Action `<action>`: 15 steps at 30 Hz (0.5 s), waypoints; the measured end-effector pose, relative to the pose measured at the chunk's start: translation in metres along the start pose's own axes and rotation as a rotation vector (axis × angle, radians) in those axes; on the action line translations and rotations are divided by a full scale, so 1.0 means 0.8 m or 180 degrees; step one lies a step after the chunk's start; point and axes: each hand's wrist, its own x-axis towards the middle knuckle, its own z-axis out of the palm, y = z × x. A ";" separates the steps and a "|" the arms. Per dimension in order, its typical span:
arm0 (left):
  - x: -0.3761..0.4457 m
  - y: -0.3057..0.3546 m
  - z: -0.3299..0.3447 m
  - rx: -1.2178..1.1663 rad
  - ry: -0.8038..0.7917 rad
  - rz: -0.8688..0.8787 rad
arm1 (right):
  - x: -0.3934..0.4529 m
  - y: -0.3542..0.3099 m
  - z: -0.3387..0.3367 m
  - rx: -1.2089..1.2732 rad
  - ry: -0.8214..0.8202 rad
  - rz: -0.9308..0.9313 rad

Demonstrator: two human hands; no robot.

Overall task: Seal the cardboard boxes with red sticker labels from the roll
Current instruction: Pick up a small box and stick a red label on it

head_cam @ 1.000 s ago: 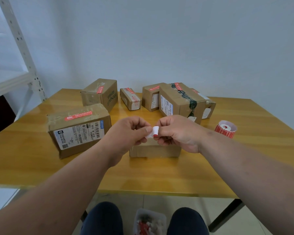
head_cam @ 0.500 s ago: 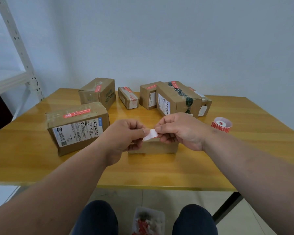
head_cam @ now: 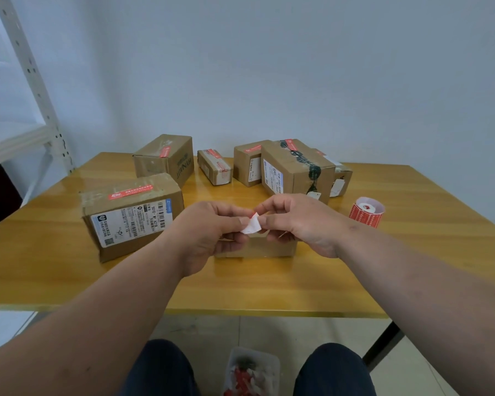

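My left hand (head_cam: 212, 230) and my right hand (head_cam: 300, 221) meet above a small cardboard box (head_cam: 257, 247) near the table's front. Between them both pinch one sticker label (head_cam: 251, 224), white backing toward me with a red corner showing at the top. The box below is mostly hidden by my hands. The red sticker roll (head_cam: 366, 211) stands upright to the right. A large box (head_cam: 132, 212) with a red sticker on its top and a shipping label on its side sits at the left.
Several more boxes with red stickers stand in a row at the back of the wooden table (head_cam: 412, 252). A white metal shelf (head_cam: 32, 81) rises at the left. On the floor between my knees lies a clear tray (head_cam: 250, 372) of red and white scraps.
The label's white backing has been pulled out wider between my fingertips, and a red corner now shows. Both hands stay over the small box.
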 end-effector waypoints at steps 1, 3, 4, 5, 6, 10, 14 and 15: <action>0.000 0.000 0.000 0.0054 -0.0001 0.0026 | -0.001 0.000 0.000 -0.0014 -0.0009 0.0000; 0.001 -0.001 0.000 0.0199 0.0025 0.0087 | -0.002 -0.001 -0.001 -0.0055 0.0001 -0.0004; 0.003 -0.001 0.000 0.0278 0.0065 0.0117 | -0.002 -0.002 -0.001 -0.0093 0.0032 -0.0008; 0.004 -0.002 0.000 0.0380 0.0128 0.0152 | -0.002 -0.002 -0.001 -0.0150 0.0091 -0.0017; 0.005 -0.002 0.000 0.0489 0.0203 0.0181 | -0.001 -0.002 -0.002 -0.0223 0.0171 -0.0029; 0.007 -0.003 -0.001 0.0774 0.0453 0.0143 | 0.002 -0.001 0.000 -0.0785 0.0529 -0.0162; 0.013 -0.005 0.004 0.0426 0.0499 -0.0130 | 0.002 0.000 0.012 -0.1936 0.0892 -0.0935; 0.014 -0.005 0.006 0.0266 0.0516 -0.0191 | 0.002 0.001 0.016 -0.2272 0.0917 -0.1179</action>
